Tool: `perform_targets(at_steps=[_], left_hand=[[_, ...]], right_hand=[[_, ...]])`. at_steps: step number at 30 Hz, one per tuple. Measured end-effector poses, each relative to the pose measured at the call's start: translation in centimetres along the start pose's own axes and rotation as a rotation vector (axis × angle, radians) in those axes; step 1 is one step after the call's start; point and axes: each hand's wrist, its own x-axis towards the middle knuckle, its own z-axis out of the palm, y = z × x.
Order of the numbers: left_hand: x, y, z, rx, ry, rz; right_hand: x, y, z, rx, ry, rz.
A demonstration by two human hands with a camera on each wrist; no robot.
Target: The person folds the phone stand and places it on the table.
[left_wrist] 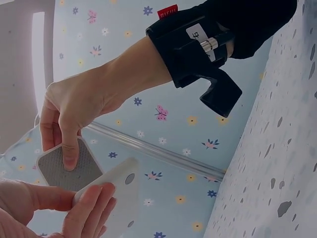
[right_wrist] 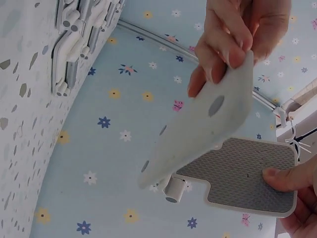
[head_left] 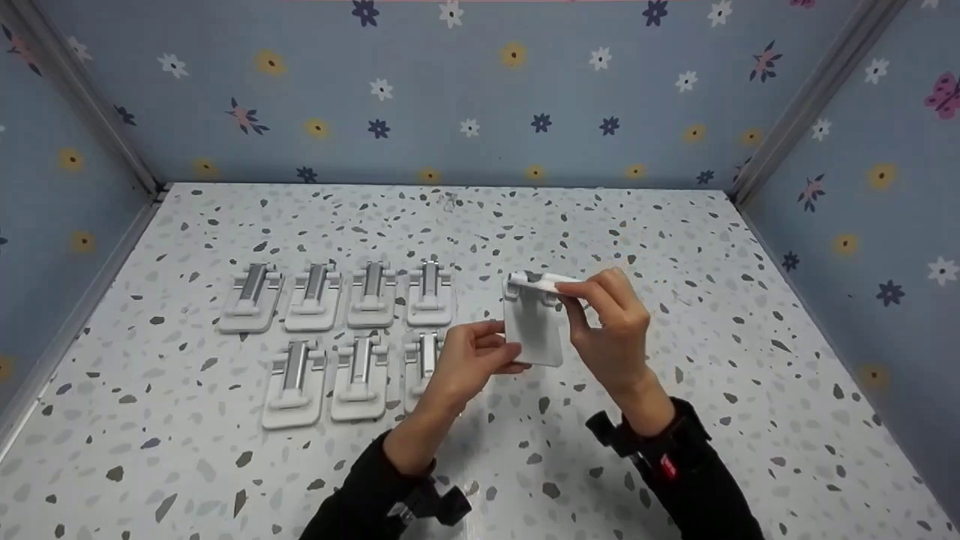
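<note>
A white folding phone stand (head_left: 536, 334) is held up above the table between both hands. My left hand (head_left: 469, 364) pinches the flat base by its lower left edge, thumb on the near face. With thumb and fingers, my right hand (head_left: 611, 322) grips the hinged upper plate, which is swung away from the base. That plate's grey textured pad (right_wrist: 237, 173) shows in the right wrist view, the right thumb lying on it. The base's underside (right_wrist: 203, 134) has small grey oval feet.
Several folded phone stands (head_left: 304, 319) lie in two rows on the left half of the speckled white table (head_left: 712, 300). The left forearm overlaps the nearest one (head_left: 424, 352). Flowered blue panels (head_left: 487, 97) wall the table at the back and sides.
</note>
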Motion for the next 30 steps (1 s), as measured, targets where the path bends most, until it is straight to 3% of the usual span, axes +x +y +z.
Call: perform_targets(at_steps=[11, 24, 26, 30], left_hand=[[0.3, -0.3, -0.2, -0.048, 0.009, 0.031], [0.5, -0.4, -0.2, -0.041, 0.026, 0.024], [0.6, -0.4, -0.3, -0.029, 0.03, 0.025], [0.7, -0.4, -0.4, -0.018, 0.038, 0.028]], right_hand=[[-2.6, -0.4, 0.8, 0.031, -0.038, -0.061], [-4.5, -0.6, 1.7, 0.033, -0.017, -0.166], [-4.5, -0.6, 1.6, 0.022, -0.045, -0.154], [-4.2, -0.8, 0.8, 0.053, -0.167, -0.046]])
